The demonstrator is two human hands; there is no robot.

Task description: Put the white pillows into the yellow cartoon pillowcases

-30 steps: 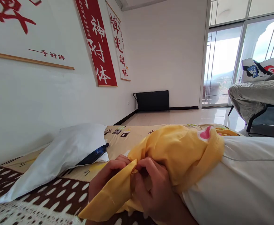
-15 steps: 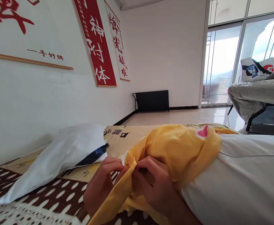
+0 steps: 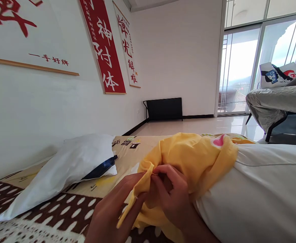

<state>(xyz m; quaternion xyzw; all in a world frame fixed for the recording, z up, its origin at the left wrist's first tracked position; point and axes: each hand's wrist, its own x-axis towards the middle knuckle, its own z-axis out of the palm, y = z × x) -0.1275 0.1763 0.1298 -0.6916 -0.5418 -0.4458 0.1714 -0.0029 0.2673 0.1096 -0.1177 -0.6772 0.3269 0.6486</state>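
Note:
A yellow pillowcase [image 3: 190,158] is bunched over the end of a large white pillow [image 3: 259,195] lying on the bed. My right hand [image 3: 170,197] is closed on the pillowcase's edge, fingers curled into the fabric. My left hand [image 3: 112,209] pinches the same yellow edge from the left side, just beside the right hand. Both hands meet at the hem near the bottom centre. The pillow's far end runs out of view at the right.
A second white pillow [image 3: 62,168] lies at the left against the wall, with a dark blue object [image 3: 101,168] tucked under it. The bed sheet [image 3: 62,212] is brown with white spots. A grey covered chair [image 3: 274,104] stands at the right; a black panel [image 3: 165,108] leans on the far wall.
My hands have worked along the yellow hem; the loose flap that hung low at the left has been gathered up, and my left arm now reaches in from lower down.

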